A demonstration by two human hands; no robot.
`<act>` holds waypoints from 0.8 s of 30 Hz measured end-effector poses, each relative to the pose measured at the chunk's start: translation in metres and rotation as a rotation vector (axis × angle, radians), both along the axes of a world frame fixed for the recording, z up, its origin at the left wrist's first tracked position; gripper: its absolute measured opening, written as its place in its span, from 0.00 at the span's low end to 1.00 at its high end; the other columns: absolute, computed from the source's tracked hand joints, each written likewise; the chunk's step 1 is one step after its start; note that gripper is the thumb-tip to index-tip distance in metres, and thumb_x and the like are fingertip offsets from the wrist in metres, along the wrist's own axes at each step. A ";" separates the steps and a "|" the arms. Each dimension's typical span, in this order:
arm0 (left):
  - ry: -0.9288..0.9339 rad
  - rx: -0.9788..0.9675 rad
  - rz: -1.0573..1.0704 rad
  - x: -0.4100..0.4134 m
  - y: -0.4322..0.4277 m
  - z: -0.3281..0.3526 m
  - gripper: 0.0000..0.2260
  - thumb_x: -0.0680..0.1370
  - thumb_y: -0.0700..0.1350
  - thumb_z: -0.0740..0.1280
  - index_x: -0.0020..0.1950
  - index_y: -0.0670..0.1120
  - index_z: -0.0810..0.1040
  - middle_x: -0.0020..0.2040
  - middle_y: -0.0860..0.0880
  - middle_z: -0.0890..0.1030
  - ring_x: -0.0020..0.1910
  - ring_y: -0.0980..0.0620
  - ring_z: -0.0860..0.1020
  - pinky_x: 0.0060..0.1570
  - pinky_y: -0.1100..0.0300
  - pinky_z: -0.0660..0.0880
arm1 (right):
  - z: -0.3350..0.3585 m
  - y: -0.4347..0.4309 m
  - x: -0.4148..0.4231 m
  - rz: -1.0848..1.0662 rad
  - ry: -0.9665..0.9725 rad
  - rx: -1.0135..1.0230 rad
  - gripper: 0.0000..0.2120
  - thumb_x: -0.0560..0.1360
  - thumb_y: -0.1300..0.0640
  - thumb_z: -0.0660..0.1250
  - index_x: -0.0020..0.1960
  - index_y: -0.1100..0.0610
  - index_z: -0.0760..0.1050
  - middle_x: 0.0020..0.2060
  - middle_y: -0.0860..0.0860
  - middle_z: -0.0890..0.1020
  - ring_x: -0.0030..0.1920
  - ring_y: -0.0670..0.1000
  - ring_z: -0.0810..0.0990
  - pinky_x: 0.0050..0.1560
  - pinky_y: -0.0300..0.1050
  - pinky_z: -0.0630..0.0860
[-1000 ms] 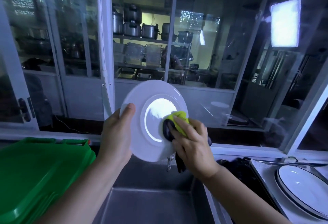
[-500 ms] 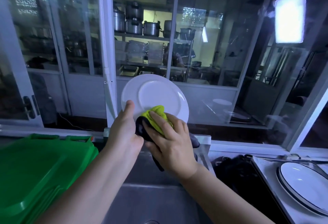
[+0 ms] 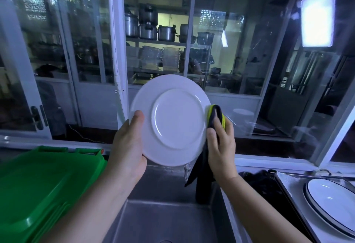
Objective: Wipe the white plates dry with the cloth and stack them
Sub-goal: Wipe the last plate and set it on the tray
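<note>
Okay: left hand grips white plate at left rim, thumb on underside; right hand pinches yellow-and-black cloth over right rim. Plate upright above steel sink; black-rimmed plates at right.

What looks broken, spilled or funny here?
Nothing stands out. The white plate looks whole, held upright over the sink by the left hand, while the right hand holds the cloth against its right rim.

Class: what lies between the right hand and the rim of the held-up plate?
The dark, yellow-green-edged cloth, folded over the right rim of the white plate under the right hand, as the head view shows.
</note>
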State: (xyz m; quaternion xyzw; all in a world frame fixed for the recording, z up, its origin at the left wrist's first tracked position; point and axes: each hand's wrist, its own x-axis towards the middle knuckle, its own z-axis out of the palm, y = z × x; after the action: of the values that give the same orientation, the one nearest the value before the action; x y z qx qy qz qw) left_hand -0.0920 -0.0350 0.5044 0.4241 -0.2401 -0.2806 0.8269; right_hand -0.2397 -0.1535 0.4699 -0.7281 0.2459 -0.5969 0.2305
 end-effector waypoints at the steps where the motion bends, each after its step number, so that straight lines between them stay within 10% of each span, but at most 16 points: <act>1: -0.074 -0.002 0.010 -0.002 0.002 0.002 0.10 0.80 0.54 0.63 0.49 0.51 0.82 0.41 0.54 0.85 0.37 0.55 0.83 0.26 0.62 0.76 | 0.005 -0.002 -0.003 0.036 -0.012 0.068 0.21 0.79 0.56 0.58 0.72 0.54 0.67 0.62 0.45 0.70 0.62 0.42 0.70 0.64 0.28 0.61; 7: -0.554 0.112 -0.093 -0.002 0.009 0.001 0.15 0.70 0.59 0.67 0.45 0.49 0.83 0.42 0.45 0.86 0.43 0.42 0.83 0.45 0.48 0.78 | 0.051 -0.010 -0.027 0.267 0.047 0.213 0.14 0.75 0.60 0.69 0.51 0.41 0.79 0.46 0.53 0.78 0.44 0.40 0.76 0.49 0.34 0.70; 13: -0.850 0.323 -0.236 -0.010 0.003 0.005 0.19 0.70 0.60 0.67 0.36 0.43 0.77 0.31 0.46 0.80 0.31 0.51 0.76 0.36 0.56 0.69 | 0.082 -0.022 -0.040 0.570 0.536 0.208 0.07 0.65 0.54 0.76 0.41 0.51 0.81 0.38 0.44 0.80 0.39 0.42 0.78 0.42 0.34 0.74; 18: -0.868 0.338 -0.409 -0.015 0.000 0.015 0.15 0.70 0.60 0.70 0.38 0.48 0.81 0.35 0.51 0.81 0.35 0.52 0.79 0.37 0.57 0.71 | 0.063 -0.035 -0.053 0.690 0.414 0.370 0.10 0.66 0.57 0.76 0.33 0.56 0.76 0.30 0.51 0.73 0.33 0.48 0.71 0.34 0.39 0.70; 24: -0.436 0.086 -0.464 -0.023 0.006 -0.026 0.29 0.51 0.59 0.83 0.49 0.50 0.86 0.50 0.46 0.85 0.50 0.51 0.84 0.45 0.63 0.79 | 0.034 -0.050 -0.074 0.700 -0.121 0.661 0.04 0.65 0.59 0.75 0.35 0.52 0.80 0.32 0.51 0.82 0.33 0.49 0.80 0.39 0.44 0.78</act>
State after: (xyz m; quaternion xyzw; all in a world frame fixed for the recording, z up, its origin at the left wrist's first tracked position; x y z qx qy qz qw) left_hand -0.1149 -0.0293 0.4786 0.4429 -0.4898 -0.3738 0.6513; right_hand -0.3140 -0.2030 0.5035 -0.6188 0.1485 -0.4148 0.6503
